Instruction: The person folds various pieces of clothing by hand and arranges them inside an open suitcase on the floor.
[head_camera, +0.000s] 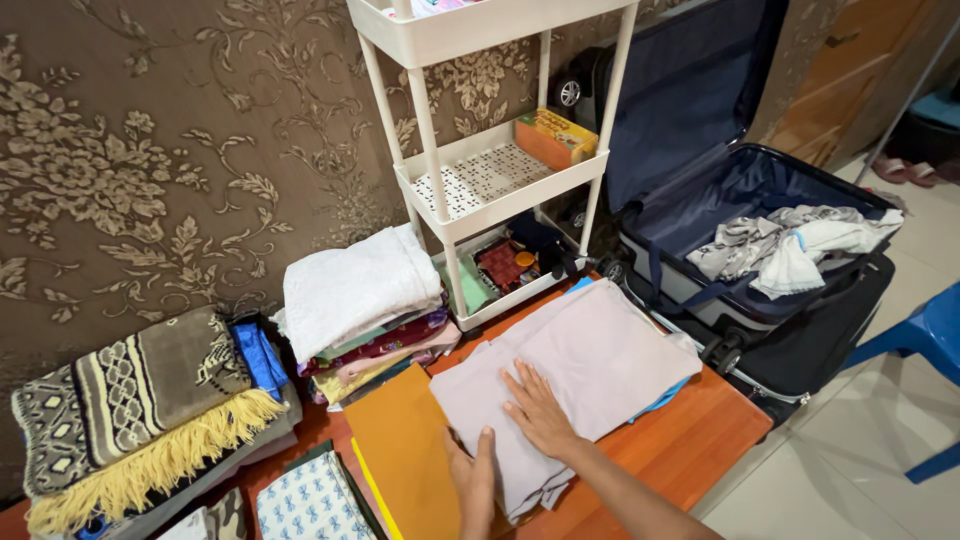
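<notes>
Both our hands flat on a folded mauve cloth (580, 370).
Our right hand (540, 412) presses its middle, fingers spread; our left hand (474, 478) lies on its near left edge, fingers together. One cloth, one orange folder (400, 450) at left, one clothes stack (365, 315) beyond. Orange table (700, 430); open suitcase (760, 230) far right, tiled floor.

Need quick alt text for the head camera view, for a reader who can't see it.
Both hands, left hand and right hand, press flat on a folded mauve cloth on an orange table. Beside it sit a stack of folded clothes, a white shelf cart and an open suitcase.
</notes>
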